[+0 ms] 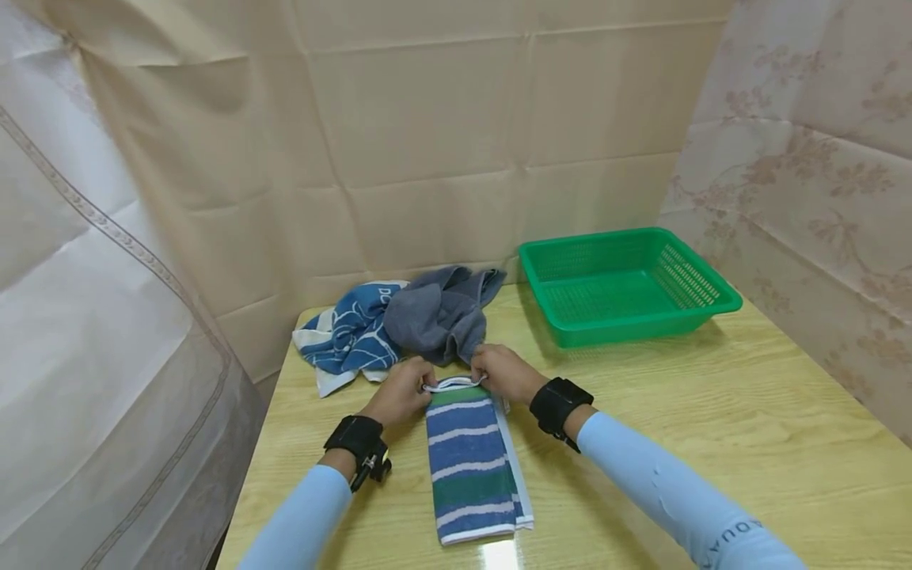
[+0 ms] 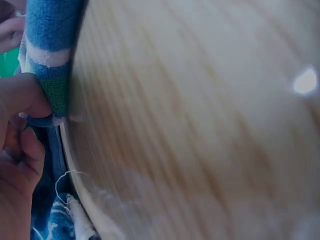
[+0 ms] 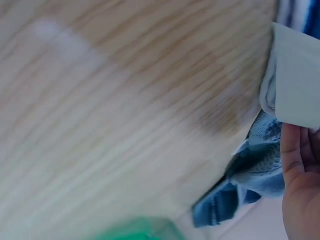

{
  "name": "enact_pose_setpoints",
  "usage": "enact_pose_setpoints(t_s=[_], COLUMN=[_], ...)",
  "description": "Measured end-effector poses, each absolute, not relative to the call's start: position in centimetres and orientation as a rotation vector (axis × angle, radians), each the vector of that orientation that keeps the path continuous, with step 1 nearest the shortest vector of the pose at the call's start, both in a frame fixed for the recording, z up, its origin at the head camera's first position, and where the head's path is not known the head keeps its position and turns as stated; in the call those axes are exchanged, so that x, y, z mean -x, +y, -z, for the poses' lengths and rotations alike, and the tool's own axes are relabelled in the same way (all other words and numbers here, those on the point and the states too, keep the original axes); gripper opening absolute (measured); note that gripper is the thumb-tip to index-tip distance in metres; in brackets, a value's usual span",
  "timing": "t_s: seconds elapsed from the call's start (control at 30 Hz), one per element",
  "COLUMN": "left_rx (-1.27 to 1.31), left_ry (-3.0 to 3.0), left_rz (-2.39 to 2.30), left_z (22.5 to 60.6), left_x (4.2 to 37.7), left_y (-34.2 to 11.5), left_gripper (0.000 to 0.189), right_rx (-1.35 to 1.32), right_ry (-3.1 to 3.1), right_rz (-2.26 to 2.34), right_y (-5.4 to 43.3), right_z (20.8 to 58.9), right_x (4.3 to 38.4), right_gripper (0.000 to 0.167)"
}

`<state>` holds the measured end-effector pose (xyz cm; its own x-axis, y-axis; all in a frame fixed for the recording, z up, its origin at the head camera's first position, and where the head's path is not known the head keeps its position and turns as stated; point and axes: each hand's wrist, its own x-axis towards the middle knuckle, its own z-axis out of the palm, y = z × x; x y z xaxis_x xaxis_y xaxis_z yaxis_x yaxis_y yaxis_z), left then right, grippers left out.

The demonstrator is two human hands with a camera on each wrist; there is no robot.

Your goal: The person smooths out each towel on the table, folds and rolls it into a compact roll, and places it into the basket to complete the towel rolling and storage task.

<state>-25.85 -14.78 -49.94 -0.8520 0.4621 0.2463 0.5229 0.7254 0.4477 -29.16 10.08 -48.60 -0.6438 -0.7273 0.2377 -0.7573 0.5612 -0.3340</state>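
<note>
A towel (image 1: 470,459) with blue, green and white stripes lies folded into a narrow strip on the table, its white-edged far end lifted a little. My left hand (image 1: 402,389) pinches the left corner of that end between thumb and fingers. At the right corner, my right hand (image 1: 506,372) grips the edge. In the left wrist view the striped towel (image 2: 47,55) hangs beside the curled fingers (image 2: 25,95). The right wrist view has the right hand's fingers (image 3: 295,150) at the towel's pale border (image 3: 297,75).
Just beyond the hands lie a crumpled grey towel (image 1: 438,313) and a blue-and-white towel (image 1: 356,328), heaped together. A green plastic basket (image 1: 627,324) stands at the back right of the wooden table (image 1: 748,427). Beige cloth (image 1: 427,119) hangs behind.
</note>
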Motion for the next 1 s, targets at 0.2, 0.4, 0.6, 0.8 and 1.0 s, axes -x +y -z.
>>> enact_pose_setpoints(t_s=[0.2,0.4,0.6,0.8,1.0], left_rx=[1.025,0.809,0.498,0.534,0.465], left_ry=[-2.818,-2.994,-3.046,-3.135,-3.181], left_rz=[0.719,0.958,1.195,1.021,1.004], left_z=[49.4,48.9,49.7,49.1,48.8], left_x=[26.0,26.3,26.6,27.0,26.9], left_y=[-15.0,-14.9,-14.8,-14.5,-14.2], left_gripper=[0.024,0.023,0.015,0.009,0.010], right_rx=[-1.471,-1.271,-0.965,-0.789,-0.832], right_ry=[-2.668,-2.791,-2.973,-3.133,-3.174], right_rz=[-0.458,-0.654,-1.060,-1.082,-1.035], right_y=[10.5,10.9,10.7,10.7,10.7], right_z=[48.5,48.6,48.7,48.1,47.7], right_x=[28.7,28.7,29.1,29.6,29.8], right_gripper=[0.013,0.016,0.017,0.029,0.015])
